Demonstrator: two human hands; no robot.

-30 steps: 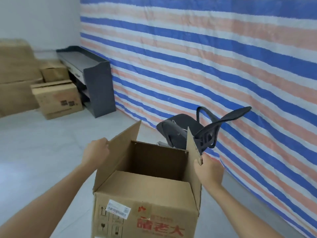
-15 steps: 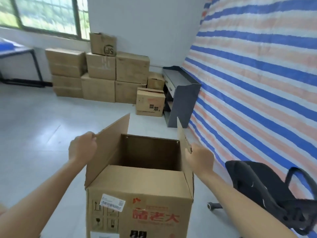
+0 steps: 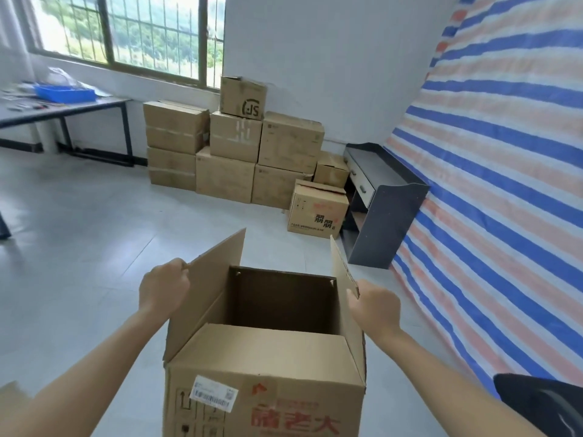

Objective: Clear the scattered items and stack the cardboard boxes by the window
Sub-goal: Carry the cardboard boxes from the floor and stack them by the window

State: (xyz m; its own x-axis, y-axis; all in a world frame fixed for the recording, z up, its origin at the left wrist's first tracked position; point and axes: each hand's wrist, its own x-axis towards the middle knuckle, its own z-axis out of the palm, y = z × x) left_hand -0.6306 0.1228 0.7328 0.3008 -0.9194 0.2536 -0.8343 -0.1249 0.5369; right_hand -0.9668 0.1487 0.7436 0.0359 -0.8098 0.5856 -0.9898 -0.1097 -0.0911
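The open box [image 3: 265,367] is held in front of the person, well apart from the stack of boxes [image 3: 233,146] under the window [image 3: 132,29]. The left hand [image 3: 164,288] has its fingers curled around the edge of the left flap, and the right hand [image 3: 375,305] grips the right flap in the same way. The bottom of the box is out of view, so possibly the whole weight hangs on these two flaps.

If so, a flap may bend or tear at its fold line, and the box would tilt or fall. The raised flaps also hide part of the floor [image 3: 79,231] ahead. Near the stack, the dark shelf unit [image 3: 388,216] and the small printed box [image 3: 317,212] leave little room, so a corner could knock them.

The box is brown corrugated cardboard, matte, with sharp cut edges, red print and a white label. The floor tiles are pale and look smooth, perhaps slippery. The striped tarpaulin [image 3: 504,152] on the right looks thin and woven.
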